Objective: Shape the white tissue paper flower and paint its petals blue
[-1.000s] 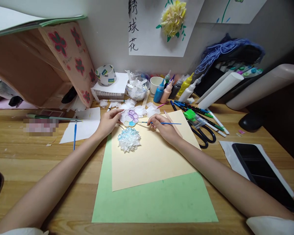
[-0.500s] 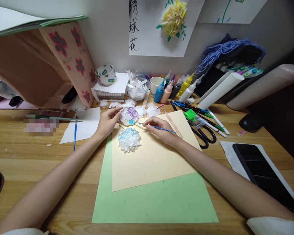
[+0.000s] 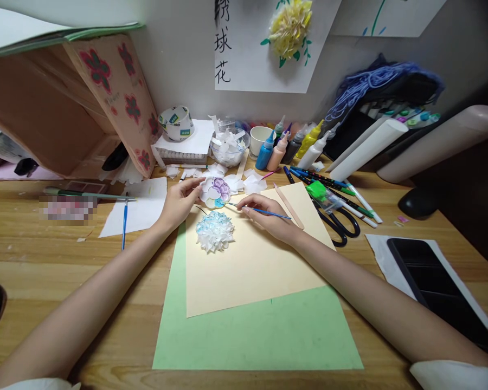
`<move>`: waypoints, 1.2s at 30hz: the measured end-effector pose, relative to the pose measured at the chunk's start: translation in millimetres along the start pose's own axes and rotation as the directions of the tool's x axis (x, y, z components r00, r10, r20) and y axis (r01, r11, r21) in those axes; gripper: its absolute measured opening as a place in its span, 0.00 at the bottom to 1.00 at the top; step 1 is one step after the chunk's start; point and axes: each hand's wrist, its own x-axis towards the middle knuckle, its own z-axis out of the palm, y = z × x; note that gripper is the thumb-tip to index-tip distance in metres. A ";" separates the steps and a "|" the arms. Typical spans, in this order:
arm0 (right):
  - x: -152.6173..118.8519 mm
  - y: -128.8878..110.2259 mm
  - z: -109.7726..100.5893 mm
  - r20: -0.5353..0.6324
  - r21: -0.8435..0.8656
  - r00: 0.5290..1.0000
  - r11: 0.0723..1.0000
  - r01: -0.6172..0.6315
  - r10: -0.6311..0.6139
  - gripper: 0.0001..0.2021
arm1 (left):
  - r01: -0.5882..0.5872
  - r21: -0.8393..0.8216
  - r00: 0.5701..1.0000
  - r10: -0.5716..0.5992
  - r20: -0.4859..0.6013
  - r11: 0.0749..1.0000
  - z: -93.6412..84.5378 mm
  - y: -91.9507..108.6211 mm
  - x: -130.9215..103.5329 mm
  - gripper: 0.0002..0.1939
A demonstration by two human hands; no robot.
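Observation:
A blue paintbrush point(image 3: 270, 213) is pinched in my right hand point(image 3: 264, 214), its tip in the blue paint of a small flower-shaped palette point(image 3: 209, 198). My left hand point(image 3: 179, 201) grips that palette by its left edge; purple paint stains its right wells. Just below lies a ruffled paper flower point(image 3: 215, 232), pale blue at the top and white underneath. It rests on a cream sheet point(image 3: 260, 271), which overlaps a green sheet point(image 3: 256, 341).
Paint bottles point(image 3: 265, 151), a white cup point(image 3: 261, 138) and a bowl of paper scraps point(image 3: 229, 149) line the back. Markers and black scissors point(image 3: 344, 227) lie right, near a black case point(image 3: 439, 287). Another brush point(image 3: 124, 225) lies left on white paper point(image 3: 146, 208).
The right hand and brush have shifted very slightly; the brush tip stays at the palette's blue paint. The view has moved a little.

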 end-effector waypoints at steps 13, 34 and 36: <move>7.9 6.1 -6.6 -0.158 0.315 0.982 0.948 -0.050 0.105 0.12 | 0.115 0.009 0.993 -0.115 0.031 0.993 1.5 1.4 3.2 0.21; 4.8 1.5 -3.8 -0.103 0.139 0.990 0.987 -0.081 0.096 0.08 | 0.129 -0.004 0.990 -0.128 0.059 0.992 1.3 -1.1 3.2 0.20; 5.0 2.7 -4.9 -0.128 0.194 0.986 0.978 -0.077 0.103 0.10 | 0.128 -0.001 0.990 -0.128 0.056 0.992 1.4 -0.7 2.9 0.20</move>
